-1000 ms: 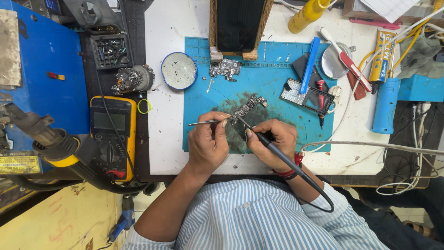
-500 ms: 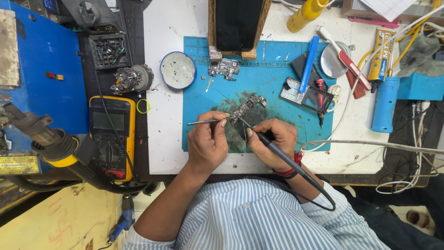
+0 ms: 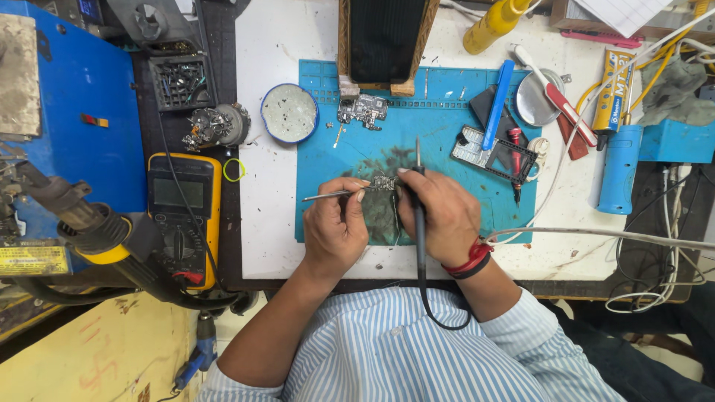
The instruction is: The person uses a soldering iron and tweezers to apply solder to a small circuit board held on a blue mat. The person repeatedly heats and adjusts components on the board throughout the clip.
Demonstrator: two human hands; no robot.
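While both my hands crowd together over the blue work mat [image 3: 447, 97], my left hand [image 3: 335, 227] is pinched tight round a pair of metal tweezers [image 3: 335, 195], the tips running right toward the little circuit piece [image 3: 385, 182] that sits on the dark, scorched patch of the mat. Thumb and forefinger are clamped on the tweezers, the other fingers curled under. My right hand [image 3: 439, 216] is closed like a pen grip round the soldering iron [image 3: 418, 216], its black handle lying across my knuckles and its thin tip sticking up past my fingertips, just beside the circuit piece; the black cord loops down over my striped shirt. A red and black band sits on that wrist.

Up the mat, another small circuit board [image 3: 363, 110] lies near the top edge, just under the dark phone in its wooden stand [image 3: 386, 41]. A round blue-rimmed dish [image 3: 289, 113] sits off the mat's upper left corner. To the right, a blue-handled tool [image 3: 497, 104] lies across a flat case [image 3: 488, 152], with a red-handled screwdriver [image 3: 515, 156] beside it. Far left, the yellow multimeter [image 3: 182, 219] rests well apart from my hands, with the hot-air nozzle [image 3: 82, 216] beside it
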